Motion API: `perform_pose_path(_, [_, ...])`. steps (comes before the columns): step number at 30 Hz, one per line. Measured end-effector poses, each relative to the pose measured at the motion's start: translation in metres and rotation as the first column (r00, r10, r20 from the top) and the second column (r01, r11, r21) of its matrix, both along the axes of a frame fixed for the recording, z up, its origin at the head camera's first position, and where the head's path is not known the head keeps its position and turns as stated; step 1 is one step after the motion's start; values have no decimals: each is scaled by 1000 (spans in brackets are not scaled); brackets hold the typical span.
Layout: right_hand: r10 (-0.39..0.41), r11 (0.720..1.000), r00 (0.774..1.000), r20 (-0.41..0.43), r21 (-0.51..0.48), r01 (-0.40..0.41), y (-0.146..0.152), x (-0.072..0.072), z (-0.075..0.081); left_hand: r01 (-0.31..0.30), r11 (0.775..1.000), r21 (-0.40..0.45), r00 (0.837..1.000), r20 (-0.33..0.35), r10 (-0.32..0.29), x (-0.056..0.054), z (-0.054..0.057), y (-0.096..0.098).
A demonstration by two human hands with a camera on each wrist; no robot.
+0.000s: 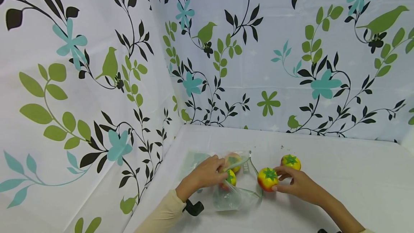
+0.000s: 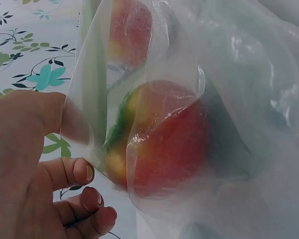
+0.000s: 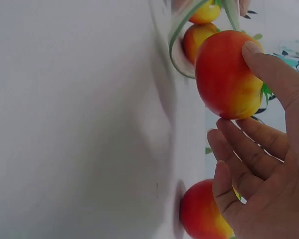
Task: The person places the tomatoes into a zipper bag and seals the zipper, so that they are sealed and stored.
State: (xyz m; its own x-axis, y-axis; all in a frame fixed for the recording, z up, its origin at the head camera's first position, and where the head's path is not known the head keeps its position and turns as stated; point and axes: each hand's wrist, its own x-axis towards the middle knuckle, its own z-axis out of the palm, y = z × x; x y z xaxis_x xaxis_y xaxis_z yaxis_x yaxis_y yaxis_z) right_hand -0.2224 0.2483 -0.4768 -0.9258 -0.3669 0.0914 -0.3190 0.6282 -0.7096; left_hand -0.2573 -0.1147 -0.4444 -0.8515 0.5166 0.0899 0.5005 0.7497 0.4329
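In my left hand (image 1: 208,172) the rim of a clear plastic bag (image 1: 226,202) with a green strip along its mouth is pinched between thumb and forefinger. Two red-and-yellow tomatoes with green star-shaped tops lie inside; the nearer tomato (image 2: 174,139) shows through the film in the left wrist view, the other tomato (image 2: 132,32) beyond it. My right hand (image 1: 299,186) holds a third tomato (image 3: 224,74) between thumb and fingertips, right at the bag's mouth. Behind that hand another tomato (image 1: 290,161) sits on the white table.
The white tabletop (image 1: 355,175) meets patterned curtains (image 1: 275,64) at the back and left. Beneath and left of the bag lies a pale greenish flat sheet (image 1: 191,161). A black strap device (image 1: 194,208) is on the left wrist.
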Motion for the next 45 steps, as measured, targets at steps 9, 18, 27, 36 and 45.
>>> perform_pose_path(9, [83, 996, 994, -65, -4, -84, -22, -4, -1, 6, 1000, 12, 1000, -19, -6, -1, 4, 4])
perform_pose_path(18, [99, 995, 994, -47, 28, -98, -45, -7, 1, 8, 999, 34, 1000, -23, -7, 1, 9, 8])
perform_pose_path(27, [87, 995, 996, 5, 52, -87, -59, -12, -3, 22, 998, 61, 1000, -11, -21, 5, 11, 10])
perform_pose_path(36, [81, 996, 994, -67, 42, -78, -74, -14, -6, 30, 998, 53, 999, -19, -29, 4, 15, 12])
perform_pose_path(45, [86, 996, 993, -77, 46, -83, -86, -16, -4, 42, 998, 37, 998, -49, -40, 2, 17, 16])
